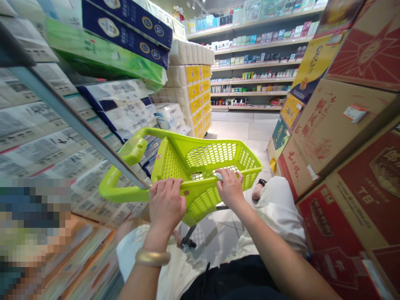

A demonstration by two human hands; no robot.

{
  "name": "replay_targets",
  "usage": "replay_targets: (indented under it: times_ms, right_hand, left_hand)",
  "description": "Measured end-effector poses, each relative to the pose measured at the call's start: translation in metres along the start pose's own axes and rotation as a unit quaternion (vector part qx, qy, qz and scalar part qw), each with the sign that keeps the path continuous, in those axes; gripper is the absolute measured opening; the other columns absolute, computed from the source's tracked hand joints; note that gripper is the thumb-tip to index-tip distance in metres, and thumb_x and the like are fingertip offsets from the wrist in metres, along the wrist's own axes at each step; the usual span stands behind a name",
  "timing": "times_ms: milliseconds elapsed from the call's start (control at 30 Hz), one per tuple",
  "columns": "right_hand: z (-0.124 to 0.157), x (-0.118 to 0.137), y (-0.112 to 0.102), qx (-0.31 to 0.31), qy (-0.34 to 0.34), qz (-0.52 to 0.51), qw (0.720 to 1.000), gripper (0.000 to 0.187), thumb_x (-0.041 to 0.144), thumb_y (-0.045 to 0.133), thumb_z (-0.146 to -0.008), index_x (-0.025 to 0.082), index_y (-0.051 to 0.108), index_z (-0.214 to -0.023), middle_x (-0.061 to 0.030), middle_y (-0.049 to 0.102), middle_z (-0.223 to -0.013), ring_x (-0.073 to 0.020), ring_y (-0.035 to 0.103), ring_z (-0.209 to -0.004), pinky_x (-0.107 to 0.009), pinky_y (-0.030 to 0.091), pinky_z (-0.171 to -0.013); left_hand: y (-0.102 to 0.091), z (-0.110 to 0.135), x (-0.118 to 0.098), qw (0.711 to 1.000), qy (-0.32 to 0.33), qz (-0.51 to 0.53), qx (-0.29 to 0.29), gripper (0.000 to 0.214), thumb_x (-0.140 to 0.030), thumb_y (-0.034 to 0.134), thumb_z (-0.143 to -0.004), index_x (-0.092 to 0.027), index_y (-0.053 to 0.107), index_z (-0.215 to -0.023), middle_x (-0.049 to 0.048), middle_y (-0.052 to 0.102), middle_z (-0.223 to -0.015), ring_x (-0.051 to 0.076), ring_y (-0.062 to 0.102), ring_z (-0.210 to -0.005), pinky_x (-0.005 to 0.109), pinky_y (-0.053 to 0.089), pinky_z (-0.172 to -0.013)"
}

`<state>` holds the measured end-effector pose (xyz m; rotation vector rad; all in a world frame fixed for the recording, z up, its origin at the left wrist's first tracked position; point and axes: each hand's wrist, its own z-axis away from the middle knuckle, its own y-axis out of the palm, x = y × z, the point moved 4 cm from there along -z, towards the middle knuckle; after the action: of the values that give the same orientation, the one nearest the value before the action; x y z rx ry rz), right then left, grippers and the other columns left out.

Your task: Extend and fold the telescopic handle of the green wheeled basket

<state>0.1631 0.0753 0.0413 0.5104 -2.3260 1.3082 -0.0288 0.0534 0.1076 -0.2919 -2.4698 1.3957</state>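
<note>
A lime-green plastic shopping cart (215, 142) stands sideways right in front of me, its perforated basket pointing right and its looped handle to the left. My left hand (167, 204), with a gold bangle on the wrist, is closed over the near rim by the handle end. Farther right along the same rim, the fingers of my right hand (230, 187) curl over the edge. A small white item (219, 176) shows beside those fingers; its kind is unclear. Little of the basket's inside is visible, and I make out no goods in it.
Stacked tissue packs (118, 100) line the left, with a grey metal bar (84, 125) slanting across. Cardboard cartons (325, 121) rise close on the right. Beyond the tiled floor (237, 125) stand shelves of small goods (253, 62). A caster (188, 242) shows below the cart.
</note>
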Motion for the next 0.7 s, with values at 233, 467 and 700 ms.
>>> replay_targets:
  times_ms: [233,467,700]
  right_hand:
    - [0.004,0.038,0.009,0.015,-0.037,-0.027,0.999,0.035,0.009,0.052,-0.078,0.023,0.06,-0.109,-0.0059,0.065,-0.106,-0.0219,0.055,-0.105,-0.039,0.024,-0.104]
    - [0.005,0.038,0.009,0.037,-0.052,-0.039,0.997,0.036,0.01,0.051,-0.079,0.025,0.059,-0.111,-0.0038,0.066,-0.11,-0.0206,0.056,-0.105,-0.042,0.02,-0.106]
    - [-0.001,-0.003,-0.002,0.011,0.007,-0.004,1.0,0.034,0.01,0.05,-0.079,0.023,0.061,-0.108,-0.0065,0.067,-0.111,-0.0224,0.056,-0.106,-0.044,0.02,-0.105]
  left_hand:
    - [-0.002,0.0,-0.004,1.0,-0.003,-0.001,0.0,0.036,-0.016,0.051,-0.075,-0.017,0.062,-0.11,0.0094,0.067,-0.098,0.03,0.054,-0.101,0.045,0.034,-0.096]
    - [-0.001,0.001,-0.002,1.0,0.002,-0.001,0.001,0.036,-0.016,0.051,-0.076,-0.018,0.062,-0.11,0.0093,0.067,-0.098,0.03,0.054,-0.101,0.045,0.035,-0.096]
    - [-0.003,0.0,0.001,1.0,0.0,0.008,0.001,0.035,-0.015,0.049,-0.078,-0.018,0.063,-0.11,0.0084,0.068,-0.098,0.029,0.055,-0.102,0.045,0.037,-0.096]
